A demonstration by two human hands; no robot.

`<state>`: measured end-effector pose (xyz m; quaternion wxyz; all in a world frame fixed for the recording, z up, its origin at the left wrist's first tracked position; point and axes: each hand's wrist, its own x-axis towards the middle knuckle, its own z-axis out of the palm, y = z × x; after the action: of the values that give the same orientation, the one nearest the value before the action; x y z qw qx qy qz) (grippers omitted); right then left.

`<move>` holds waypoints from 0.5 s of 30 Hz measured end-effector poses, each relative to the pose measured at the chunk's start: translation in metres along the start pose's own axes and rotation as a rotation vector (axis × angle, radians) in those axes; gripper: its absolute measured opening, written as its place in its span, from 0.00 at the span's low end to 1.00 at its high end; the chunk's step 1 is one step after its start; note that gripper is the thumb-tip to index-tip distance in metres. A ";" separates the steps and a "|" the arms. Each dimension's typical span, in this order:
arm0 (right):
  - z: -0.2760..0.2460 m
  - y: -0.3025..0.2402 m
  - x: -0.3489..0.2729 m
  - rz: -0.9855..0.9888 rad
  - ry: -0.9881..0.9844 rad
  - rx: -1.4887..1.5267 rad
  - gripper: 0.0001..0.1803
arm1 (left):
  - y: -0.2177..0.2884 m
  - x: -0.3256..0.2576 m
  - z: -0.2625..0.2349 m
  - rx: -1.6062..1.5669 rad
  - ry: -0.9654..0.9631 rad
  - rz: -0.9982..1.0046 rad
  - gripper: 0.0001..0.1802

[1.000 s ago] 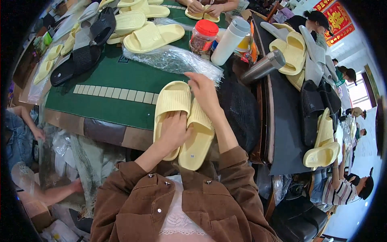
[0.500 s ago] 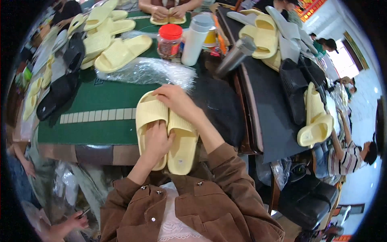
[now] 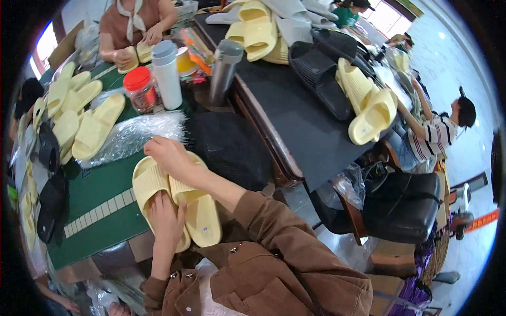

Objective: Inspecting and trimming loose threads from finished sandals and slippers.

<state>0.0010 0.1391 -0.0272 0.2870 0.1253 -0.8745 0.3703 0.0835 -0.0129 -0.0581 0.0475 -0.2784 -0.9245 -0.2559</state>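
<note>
A pair of pale yellow slippers stands side by side over the table's front edge, soles tilted toward me. My left hand [image 3: 164, 216] has its fingers under the strap of the left slipper [image 3: 147, 181], while its thumb reaches over to the right slipper [image 3: 204, 218], gripping the pair where they meet. At the toe end, my right hand [image 3: 171, 160] is bent over the slippers with its fingertips drawn together. Whatever those fingertips pinch, if anything, is hidden. Just beyond them lies a heap of clear plastic bags [image 3: 137, 134].
More yellow slippers [image 3: 97, 129] and black slippers [image 3: 50, 205] line the left side. A red-lidded jar [image 3: 139, 92], a white bottle [image 3: 167, 79] and a steel flask [image 3: 225, 73] stand behind the bags. Across the table a person [image 3: 139, 29] handles slippers. A black side table [image 3: 295, 126] holds more.
My view has swung to the right, shifting everything leftward. The right hand's fingers have lifted from the slipper toes and drawn together. My left hand stays in the slippers.
</note>
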 end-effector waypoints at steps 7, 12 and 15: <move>0.005 0.001 -0.005 0.070 0.115 0.207 0.02 | 0.006 0.007 -0.065 -0.172 0.052 0.071 0.17; 0.008 0.011 -0.010 0.023 0.157 0.318 0.01 | -0.003 0.084 -0.060 -0.316 0.147 0.002 0.15; 0.010 0.008 -0.007 0.038 0.205 0.334 0.01 | -0.021 0.113 -0.040 -0.469 0.080 -0.008 0.14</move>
<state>-0.0010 0.1375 -0.0423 0.3429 0.1163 -0.7693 0.5264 -0.0250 0.0077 -0.0069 0.0174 -0.2679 -0.8382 -0.4746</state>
